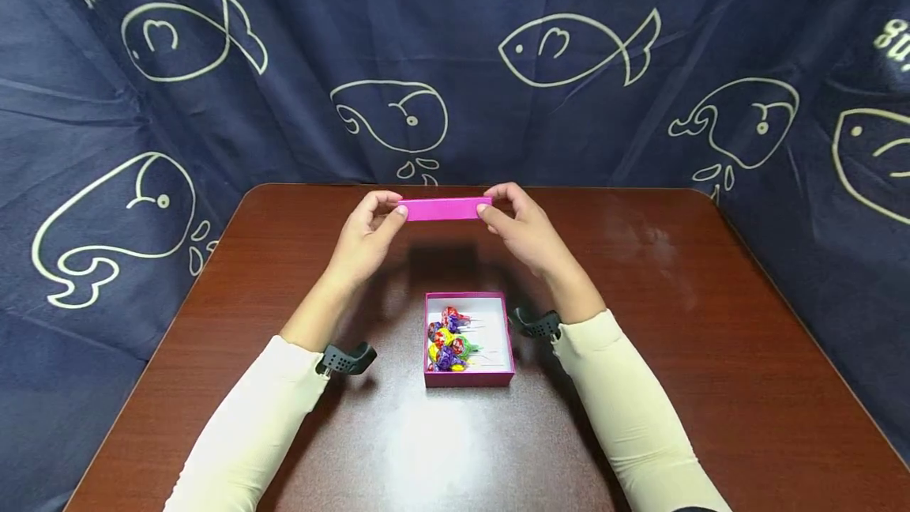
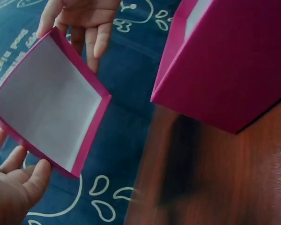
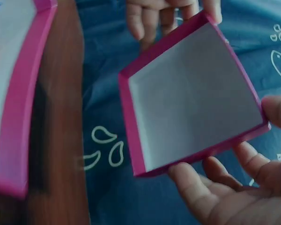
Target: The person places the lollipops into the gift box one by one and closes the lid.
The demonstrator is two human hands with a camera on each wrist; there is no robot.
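A pink box lid (image 1: 444, 209) with a white inside is held up above the far part of the table. My left hand (image 1: 366, 239) pinches its left side and my right hand (image 1: 526, 231) pinches its right side, thumbs toward me. Both wrist views show the lid's hollow underside (image 2: 51, 101) (image 3: 192, 101) and the fingers at its edges. Nearer to me, apart from both hands, a pink box (image 1: 469, 379) sits uncovered on the table. Several wrapped lollipops (image 1: 448, 342) lie in its left half, their white sticks toward the right.
The brown table (image 1: 711, 338) reaches back to a dark blue curtain (image 1: 455, 38) printed with fish and whales. A black wrist mount (image 1: 348, 358) sits on the left forearm and another mount (image 1: 536, 324) on the right. The lid casts a shadow behind the box.
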